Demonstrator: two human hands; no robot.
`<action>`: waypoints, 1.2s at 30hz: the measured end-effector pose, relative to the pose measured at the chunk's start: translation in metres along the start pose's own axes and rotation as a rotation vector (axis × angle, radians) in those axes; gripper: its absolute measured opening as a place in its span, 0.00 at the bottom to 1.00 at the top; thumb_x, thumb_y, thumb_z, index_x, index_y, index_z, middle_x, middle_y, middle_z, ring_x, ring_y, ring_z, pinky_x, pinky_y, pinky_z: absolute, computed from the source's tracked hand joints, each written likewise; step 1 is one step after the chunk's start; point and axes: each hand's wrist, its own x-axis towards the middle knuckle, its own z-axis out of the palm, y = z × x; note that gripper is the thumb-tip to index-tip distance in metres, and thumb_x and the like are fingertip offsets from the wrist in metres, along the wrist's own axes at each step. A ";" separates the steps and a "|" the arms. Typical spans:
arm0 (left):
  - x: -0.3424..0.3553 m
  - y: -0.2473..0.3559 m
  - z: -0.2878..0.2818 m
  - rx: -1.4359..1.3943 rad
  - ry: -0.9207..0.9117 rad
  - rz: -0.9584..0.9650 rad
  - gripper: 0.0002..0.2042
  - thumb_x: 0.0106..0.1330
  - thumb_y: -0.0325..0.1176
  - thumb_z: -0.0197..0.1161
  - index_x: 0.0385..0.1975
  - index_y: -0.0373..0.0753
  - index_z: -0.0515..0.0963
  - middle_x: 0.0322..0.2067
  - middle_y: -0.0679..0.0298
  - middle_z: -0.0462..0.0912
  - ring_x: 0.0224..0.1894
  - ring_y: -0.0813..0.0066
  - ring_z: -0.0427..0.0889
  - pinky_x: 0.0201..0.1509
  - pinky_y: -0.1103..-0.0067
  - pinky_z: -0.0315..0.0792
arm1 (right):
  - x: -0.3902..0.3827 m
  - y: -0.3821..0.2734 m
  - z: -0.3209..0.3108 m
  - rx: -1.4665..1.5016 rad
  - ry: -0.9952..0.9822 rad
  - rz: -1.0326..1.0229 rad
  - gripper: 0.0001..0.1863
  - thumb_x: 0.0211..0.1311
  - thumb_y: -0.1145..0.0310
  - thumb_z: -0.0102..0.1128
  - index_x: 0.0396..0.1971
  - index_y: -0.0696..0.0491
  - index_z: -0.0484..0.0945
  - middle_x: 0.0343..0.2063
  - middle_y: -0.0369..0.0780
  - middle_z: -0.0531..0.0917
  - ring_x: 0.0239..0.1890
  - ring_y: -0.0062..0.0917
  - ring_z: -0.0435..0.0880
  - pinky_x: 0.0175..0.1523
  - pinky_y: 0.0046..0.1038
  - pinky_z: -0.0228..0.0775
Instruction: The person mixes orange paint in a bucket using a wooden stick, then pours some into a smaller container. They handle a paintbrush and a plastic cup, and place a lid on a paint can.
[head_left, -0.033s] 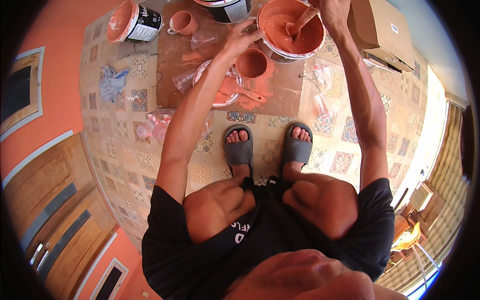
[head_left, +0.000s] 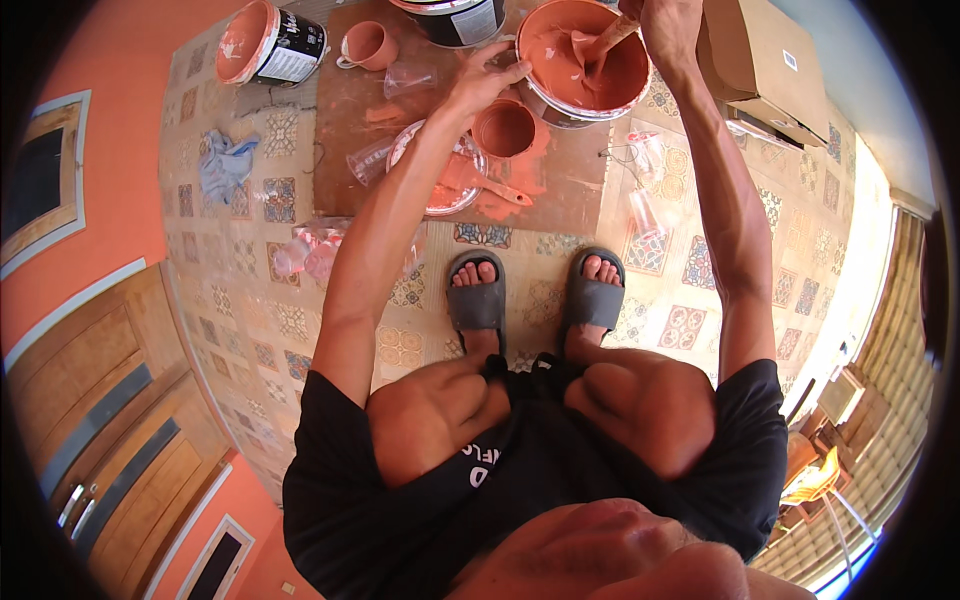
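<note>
Floor [head_left: 660, 290] of patterned tiles spreads widest, bearing a brown board [head_left: 570, 200] smeared with orange. A cardboard box [head_left: 760, 60] stands at the far right. The paint bucket [head_left: 560, 112] sits at the board's far right corner, holding thick orange paint [head_left: 552, 62]; a black bucket [head_left: 470, 25] stands just left of it. The left hand [head_left: 485, 80] keeps a wide grip, thumb and finger parted, touching the bucket's rim. The right hand [head_left: 672, 22], partly out of view, has a narrow grip around a wooden stick [head_left: 608, 40], whose lower end dips into the paint.
</note>
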 end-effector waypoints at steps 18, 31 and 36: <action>0.009 -0.001 -0.003 0.034 -0.009 0.020 0.39 0.61 0.43 0.79 0.70 0.37 0.69 0.45 0.54 0.85 0.48 0.69 0.84 0.52 0.73 0.79 | 0.013 0.001 0.023 -0.265 -0.002 0.097 0.26 0.73 0.50 0.61 0.18 0.51 0.73 0.12 0.30 0.68 0.14 0.17 0.65 0.19 0.27 0.55; 0.010 -0.005 -0.002 0.004 0.002 0.009 0.39 0.60 0.44 0.80 0.70 0.38 0.70 0.45 0.55 0.85 0.48 0.68 0.83 0.53 0.72 0.78 | 0.006 0.001 0.022 -0.085 -0.268 0.145 0.27 0.74 0.50 0.61 0.18 0.50 0.70 0.12 0.28 0.65 0.15 0.14 0.61 0.19 0.26 0.51; 0.010 -0.006 -0.001 -0.020 0.010 0.019 0.40 0.59 0.46 0.80 0.70 0.38 0.70 0.44 0.54 0.85 0.48 0.67 0.83 0.53 0.71 0.78 | 0.011 0.002 0.022 -0.173 0.061 0.050 0.25 0.74 0.51 0.62 0.18 0.48 0.69 0.11 0.28 0.66 0.13 0.14 0.61 0.18 0.23 0.51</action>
